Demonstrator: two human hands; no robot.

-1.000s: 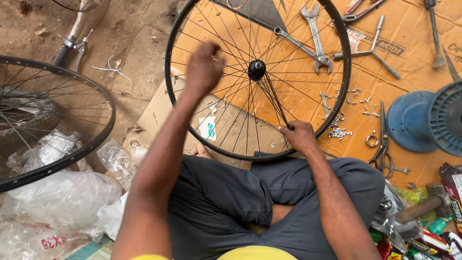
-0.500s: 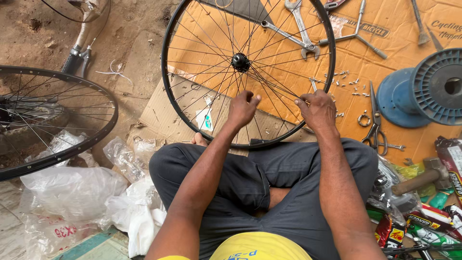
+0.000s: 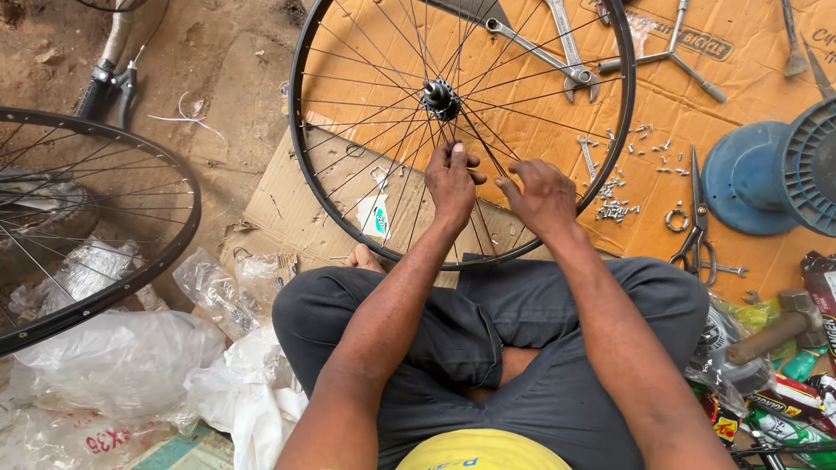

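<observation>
Bicycle wheel [image 3: 348,218] lying flat on orange cardboard [image 3: 714,252], before crossed legs. Left hand [image 3: 451,178] and right hand [image 3: 542,196] close together, fingers pinching spokes [image 3: 396,165] just below hub [image 3: 440,96].

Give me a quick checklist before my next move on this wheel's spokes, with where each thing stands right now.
1. Left hand on the spokes below the hub: ok.
2. Right hand on the spokes: ok.
3. Wheel rim propped at the knees over the cardboard: ok.
4. Loose nipples beside the rim: ok.
5. Spoke tension: cannot tell.
</observation>
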